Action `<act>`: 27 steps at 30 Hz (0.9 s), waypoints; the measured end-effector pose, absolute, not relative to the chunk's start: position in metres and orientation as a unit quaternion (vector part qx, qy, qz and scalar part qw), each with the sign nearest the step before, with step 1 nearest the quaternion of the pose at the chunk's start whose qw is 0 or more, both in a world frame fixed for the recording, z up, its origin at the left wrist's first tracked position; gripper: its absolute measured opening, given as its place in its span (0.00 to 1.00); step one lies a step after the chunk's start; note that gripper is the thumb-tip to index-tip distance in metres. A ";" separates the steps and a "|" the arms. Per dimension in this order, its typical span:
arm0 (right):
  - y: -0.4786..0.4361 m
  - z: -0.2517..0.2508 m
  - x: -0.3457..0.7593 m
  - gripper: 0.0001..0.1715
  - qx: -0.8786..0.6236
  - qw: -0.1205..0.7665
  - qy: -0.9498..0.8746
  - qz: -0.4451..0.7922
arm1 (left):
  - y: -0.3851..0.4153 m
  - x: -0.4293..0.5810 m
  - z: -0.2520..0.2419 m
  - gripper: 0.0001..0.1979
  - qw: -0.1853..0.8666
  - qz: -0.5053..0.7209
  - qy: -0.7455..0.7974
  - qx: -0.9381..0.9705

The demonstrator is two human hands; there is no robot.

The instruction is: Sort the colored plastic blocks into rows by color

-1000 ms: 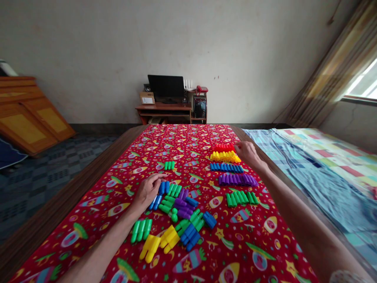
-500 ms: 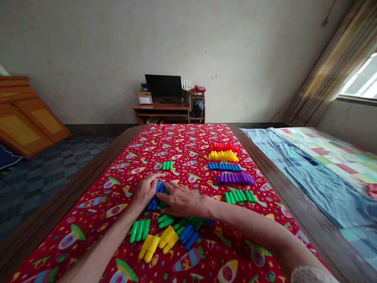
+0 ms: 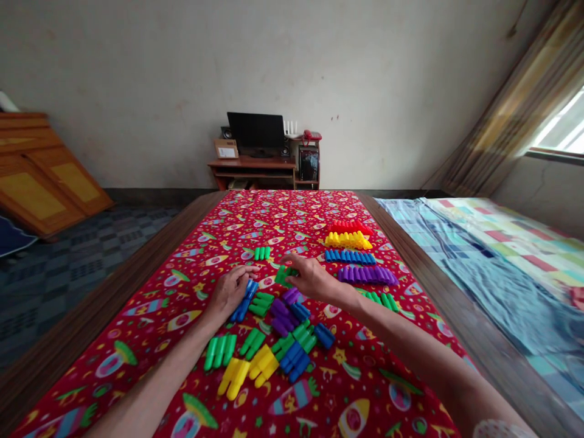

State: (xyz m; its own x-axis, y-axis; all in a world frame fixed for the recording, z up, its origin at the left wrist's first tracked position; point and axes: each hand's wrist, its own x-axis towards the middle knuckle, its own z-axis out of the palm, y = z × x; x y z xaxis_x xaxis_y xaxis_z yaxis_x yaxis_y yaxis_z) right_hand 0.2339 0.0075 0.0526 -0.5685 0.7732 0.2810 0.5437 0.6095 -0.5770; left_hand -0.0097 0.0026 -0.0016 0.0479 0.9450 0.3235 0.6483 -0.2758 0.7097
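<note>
My right hand [image 3: 312, 277] is closed on a green plastic block [image 3: 283, 275] made of joined rounded tubes, held between thumb and fingers above the cloth. My left hand [image 3: 229, 291] lies on the cloth with loosely bent fingers, beside and seemingly touching a blue tube block [image 3: 244, 302]. Between and below the hands is a loose group of similar blocks: a green one [image 3: 261, 304], a purple one [image 3: 281, 317], a yellow one [image 3: 263, 366] and a blue one [image 3: 295, 362]. Another green block [image 3: 220, 351] lies near my left forearm.
Along the right side, rows of blocks are sorted by colour: red [image 3: 349, 228], yellow [image 3: 348, 241], blue [image 3: 350, 257], purple [image 3: 367, 275] and green [image 3: 382, 300], partly behind my right forearm. A small green block [image 3: 262, 253] lies farther off on the red patterned tablecloth [image 3: 274, 213].
My right hand has risen from the loose group and moved right and away from me, now carrying a green block. Purple blocks it covered now show. My left hand has barely moved.
</note>
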 end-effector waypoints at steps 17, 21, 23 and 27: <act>0.001 0.028 0.276 0.17 -0.365 0.164 -0.915 0.060 | 0.003 -0.008 0.000 0.19 0.194 0.382 0.576 0.696; -0.004 0.029 0.274 0.19 -0.352 0.140 -0.924 0.055 | 0.002 -0.008 0.000 0.19 0.192 0.389 0.573 0.695; -0.002 0.040 0.278 0.22 -0.319 0.169 -0.928 0.093 | 0.001 -0.007 0.001 0.18 0.189 0.388 0.572 0.698; -0.004 0.071 0.312 0.26 -0.328 0.253 -0.897 0.152 | 0.001 -0.007 0.001 0.19 0.186 0.381 0.575 0.700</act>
